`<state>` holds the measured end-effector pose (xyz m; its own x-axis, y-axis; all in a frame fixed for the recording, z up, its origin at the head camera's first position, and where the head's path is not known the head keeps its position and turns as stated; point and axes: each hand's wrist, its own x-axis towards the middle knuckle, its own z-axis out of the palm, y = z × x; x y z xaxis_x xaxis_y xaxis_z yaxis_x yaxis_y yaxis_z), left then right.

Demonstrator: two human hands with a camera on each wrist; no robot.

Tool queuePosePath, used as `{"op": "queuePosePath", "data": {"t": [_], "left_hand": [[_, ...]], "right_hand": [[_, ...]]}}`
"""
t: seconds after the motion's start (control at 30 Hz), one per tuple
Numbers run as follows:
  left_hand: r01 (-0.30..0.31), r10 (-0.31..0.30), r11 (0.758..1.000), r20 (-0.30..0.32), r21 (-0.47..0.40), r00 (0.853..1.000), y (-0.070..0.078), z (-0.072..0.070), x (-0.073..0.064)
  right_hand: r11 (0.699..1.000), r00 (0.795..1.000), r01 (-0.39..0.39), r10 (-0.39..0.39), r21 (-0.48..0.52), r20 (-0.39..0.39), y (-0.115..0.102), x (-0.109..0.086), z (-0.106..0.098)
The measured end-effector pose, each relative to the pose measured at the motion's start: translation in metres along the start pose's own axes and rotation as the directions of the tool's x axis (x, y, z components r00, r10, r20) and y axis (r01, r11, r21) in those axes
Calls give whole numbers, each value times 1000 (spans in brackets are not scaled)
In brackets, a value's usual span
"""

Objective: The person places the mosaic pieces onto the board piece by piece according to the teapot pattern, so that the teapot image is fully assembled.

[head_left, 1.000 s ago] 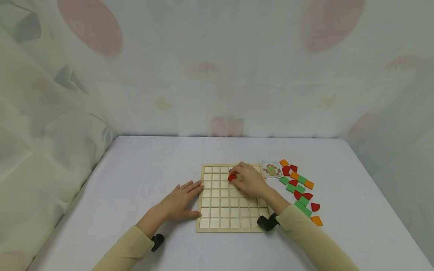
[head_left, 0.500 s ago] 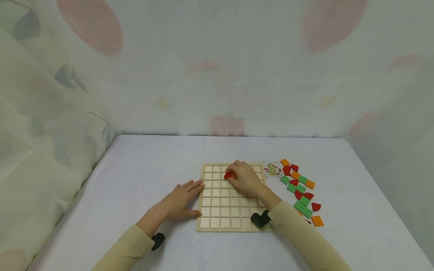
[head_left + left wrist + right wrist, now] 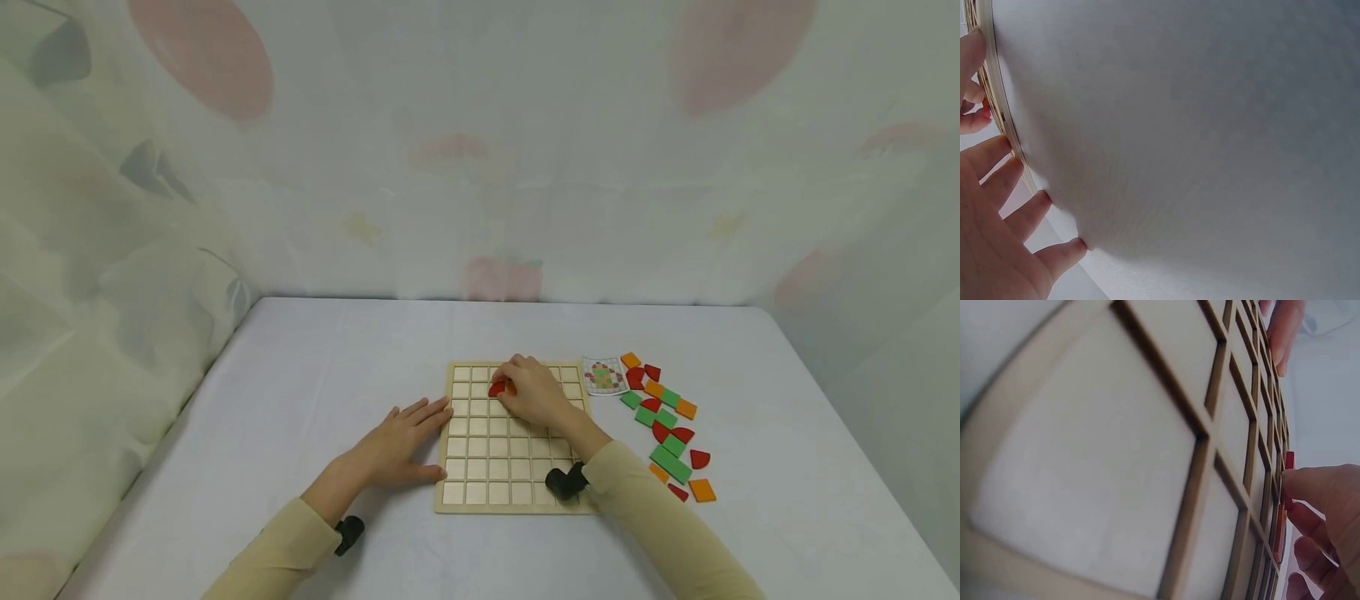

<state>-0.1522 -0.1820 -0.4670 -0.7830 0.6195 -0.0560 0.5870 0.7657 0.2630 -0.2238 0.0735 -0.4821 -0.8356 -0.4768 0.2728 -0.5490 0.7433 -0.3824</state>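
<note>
A wooden grid board (image 3: 477,448) lies on the white table in the head view. Over its upper part my right hand (image 3: 532,392) pinches a small red quarter-circle tile (image 3: 496,389) between thumb and fingers. Right beside that tile an orange tile (image 3: 511,388) peeks out, partly covered by the fingers; in the right wrist view this orange tile (image 3: 1280,532) sits at the grid. My left hand (image 3: 393,450) lies with spread fingers along the board's left edge, its fingertips touching the frame. The left wrist view shows those straight fingers (image 3: 1000,181) against the rim.
At the board's upper right lies a printed pattern card (image 3: 604,377). Farther right, loose green tiles (image 3: 671,463), orange tiles (image 3: 702,490) and red tiles (image 3: 700,459) are scattered on the tabletop (image 3: 337,350). A patterned cloth (image 3: 360,167) hangs behind the table.
My right hand has slid left across the board's upper part with the red tile, and its forearm has shifted left, uncovering more loose tiles. The left hand has stayed still.
</note>
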Motion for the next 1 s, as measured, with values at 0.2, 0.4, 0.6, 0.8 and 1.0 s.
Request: {"op": "queuePosePath", "data": {"t": [0.2,0.4,0.6,0.8,1.0], "left_hand": [[-1,1,1000,-3,-1,1000,0,1,0],[3,-3,1000,-4,4,1000,1,0,0],[18,-18,1000,8,7,1000,1,0,1],[13,-14,1000,11,10,1000,1,0,2],[16,-16,1000,11,7,1000,1,0,1]], "right_hand": [[1000,1000,5,-6,-18,-4,0,0,2],[1000,1000,3,-4,-28,-2,2,-1,2],[1000,1000,0,0,-26,9,2,0,0],[1000,1000,5,-4,-22,21,2,0,-1],[1000,1000,25,-24,-12,20,3,0,-1]]}}
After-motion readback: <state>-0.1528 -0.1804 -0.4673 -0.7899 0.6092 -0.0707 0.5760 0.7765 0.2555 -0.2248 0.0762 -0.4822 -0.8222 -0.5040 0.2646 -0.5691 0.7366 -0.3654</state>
